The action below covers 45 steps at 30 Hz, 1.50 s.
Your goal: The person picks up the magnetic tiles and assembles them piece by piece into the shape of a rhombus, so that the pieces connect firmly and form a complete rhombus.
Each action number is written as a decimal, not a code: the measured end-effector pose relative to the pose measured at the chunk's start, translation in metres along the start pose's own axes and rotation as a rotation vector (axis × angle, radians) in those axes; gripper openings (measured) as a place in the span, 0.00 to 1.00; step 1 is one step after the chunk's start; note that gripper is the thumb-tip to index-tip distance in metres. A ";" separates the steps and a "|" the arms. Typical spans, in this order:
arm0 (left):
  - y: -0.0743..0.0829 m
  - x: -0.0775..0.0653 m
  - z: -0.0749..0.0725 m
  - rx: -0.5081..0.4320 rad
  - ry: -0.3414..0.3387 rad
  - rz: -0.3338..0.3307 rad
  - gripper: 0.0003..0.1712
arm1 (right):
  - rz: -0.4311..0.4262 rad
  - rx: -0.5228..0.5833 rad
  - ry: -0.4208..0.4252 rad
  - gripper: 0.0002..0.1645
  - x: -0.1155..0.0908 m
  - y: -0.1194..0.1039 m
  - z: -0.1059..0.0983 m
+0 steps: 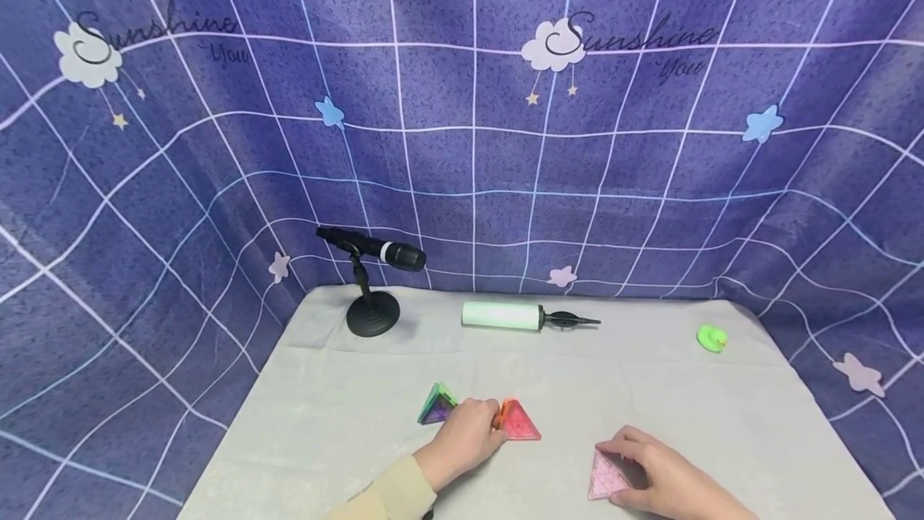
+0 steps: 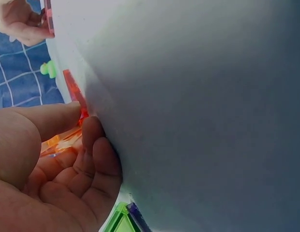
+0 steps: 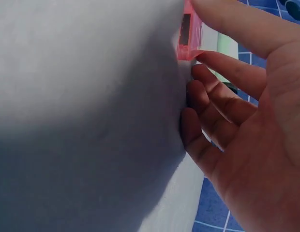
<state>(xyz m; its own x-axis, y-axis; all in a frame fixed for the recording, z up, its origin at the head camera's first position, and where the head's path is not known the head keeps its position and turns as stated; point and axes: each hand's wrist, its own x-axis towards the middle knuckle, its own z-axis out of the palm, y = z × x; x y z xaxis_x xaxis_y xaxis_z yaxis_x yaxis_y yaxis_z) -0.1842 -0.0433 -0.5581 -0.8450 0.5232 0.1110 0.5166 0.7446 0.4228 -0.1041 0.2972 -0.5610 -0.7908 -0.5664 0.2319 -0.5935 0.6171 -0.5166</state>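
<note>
My left hand (image 1: 468, 433) pinches a red and orange piece made of translucent triangular magnetic tiles. Its red triangle (image 1: 520, 422) lies low over the cloth, and an orange tile (image 2: 67, 140) shows behind the thumb in the left wrist view. Just left of that hand stands a green and purple tile piece (image 1: 437, 406), partly covered by the hand. Over to the right, my right hand (image 1: 660, 476) holds a pink triangular tile (image 1: 605, 478) between thumb and fingers at its edges. The right wrist view shows the pink tile (image 3: 189, 34) edge-on, touching the fingertips.
A black microphone on a round stand (image 1: 372, 313) is at the back left of the white-covered table (image 1: 325, 392). Behind the hands lie a pale green hand pump (image 1: 501, 315) and, farther right, a green toy duck (image 1: 711, 338). A blue grid-patterned curtain (image 1: 462, 159) surrounds the table.
</note>
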 end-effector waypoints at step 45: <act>0.004 0.003 -0.006 -0.018 -0.017 -0.014 0.17 | 0.169 0.071 0.085 0.12 0.018 -0.006 0.005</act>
<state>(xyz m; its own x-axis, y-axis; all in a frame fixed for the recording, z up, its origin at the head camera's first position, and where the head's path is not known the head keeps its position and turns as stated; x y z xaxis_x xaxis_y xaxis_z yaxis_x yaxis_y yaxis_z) -0.1853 -0.0412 -0.5508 -0.8495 0.5198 0.0900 0.5021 0.7444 0.4401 -0.1141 0.2810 -0.5579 -0.8900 -0.4078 0.2039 -0.4412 0.6576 -0.6106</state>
